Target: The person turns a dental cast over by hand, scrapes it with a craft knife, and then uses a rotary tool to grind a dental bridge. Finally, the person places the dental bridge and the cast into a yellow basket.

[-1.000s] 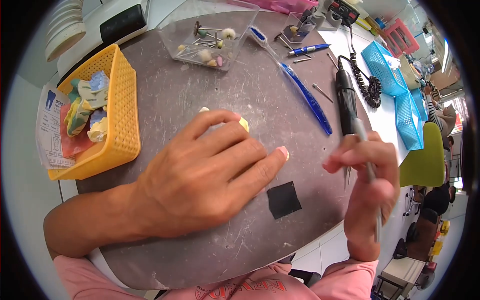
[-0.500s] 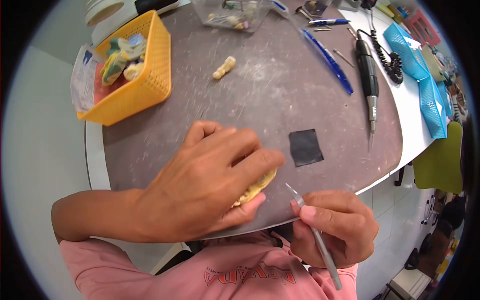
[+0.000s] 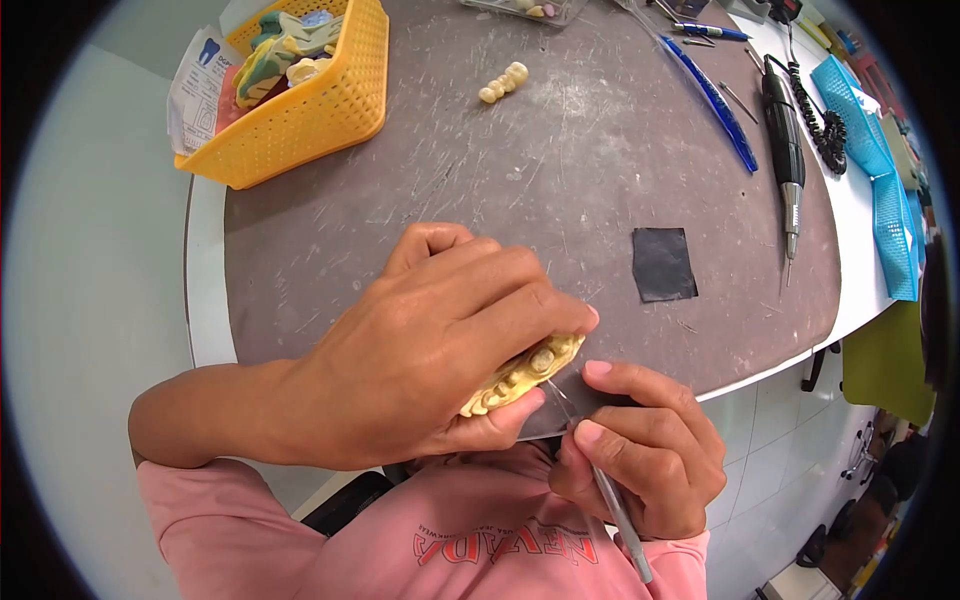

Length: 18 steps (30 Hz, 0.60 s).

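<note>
My left hand (image 3: 430, 350) is closed around a yellow plaster dental model (image 3: 545, 362), whose row of teeth faces up and toward my right side. Part of the model is hidden beneath my palm and fingers. Between thumb and fingers, my right hand (image 3: 650, 450) grips a slim silver craft knife (image 3: 615, 505). Its thin pointed blade reaches the model's near edge; whether it touches cannot be made out. A tooth-coloured dental bridge (image 3: 503, 83) lies farther back on the table. To the right of the model is a square of black paper (image 3: 664, 265).
A yellow basket (image 3: 290, 125) with plaster models and paper slips stands back left. A blue pen (image 3: 710, 100) and a black dental handpiece (image 3: 783, 140) lie on the right of the scratched brown tabletop (image 3: 440, 170). Blue baskets (image 3: 890, 220) line the right edge.
The knife tip has moved left to the model's edge. The model is turned so more of its teeth show. The camera view has shifted, with table objects appearing higher and farther right.
</note>
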Tool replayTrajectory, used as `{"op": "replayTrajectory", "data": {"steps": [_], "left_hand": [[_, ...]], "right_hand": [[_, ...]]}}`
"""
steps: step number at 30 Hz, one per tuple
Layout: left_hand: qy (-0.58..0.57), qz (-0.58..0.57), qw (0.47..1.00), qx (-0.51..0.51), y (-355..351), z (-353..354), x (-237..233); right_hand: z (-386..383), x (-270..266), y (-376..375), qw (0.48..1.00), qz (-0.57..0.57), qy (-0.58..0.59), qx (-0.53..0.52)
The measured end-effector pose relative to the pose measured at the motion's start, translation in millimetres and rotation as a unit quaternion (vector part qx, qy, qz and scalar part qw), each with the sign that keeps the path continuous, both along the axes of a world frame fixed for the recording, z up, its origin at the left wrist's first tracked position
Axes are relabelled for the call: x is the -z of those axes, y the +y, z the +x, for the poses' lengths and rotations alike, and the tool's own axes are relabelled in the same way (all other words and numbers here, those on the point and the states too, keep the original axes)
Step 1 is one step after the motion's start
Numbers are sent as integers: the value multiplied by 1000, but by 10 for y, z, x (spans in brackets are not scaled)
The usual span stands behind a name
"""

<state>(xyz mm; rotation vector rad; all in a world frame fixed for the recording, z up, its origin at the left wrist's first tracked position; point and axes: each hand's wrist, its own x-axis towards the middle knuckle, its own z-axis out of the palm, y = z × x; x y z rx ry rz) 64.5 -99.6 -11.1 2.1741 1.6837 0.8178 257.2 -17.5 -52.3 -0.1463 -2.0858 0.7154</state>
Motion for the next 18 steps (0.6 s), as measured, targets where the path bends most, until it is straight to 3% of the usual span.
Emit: {"op": "replayTrajectory", "data": {"steps": [18], "left_hand": [[3, 21, 1000, -8, 28, 10, 30]], "right_hand": [[1, 54, -27, 1000, 6, 12, 10]]}}
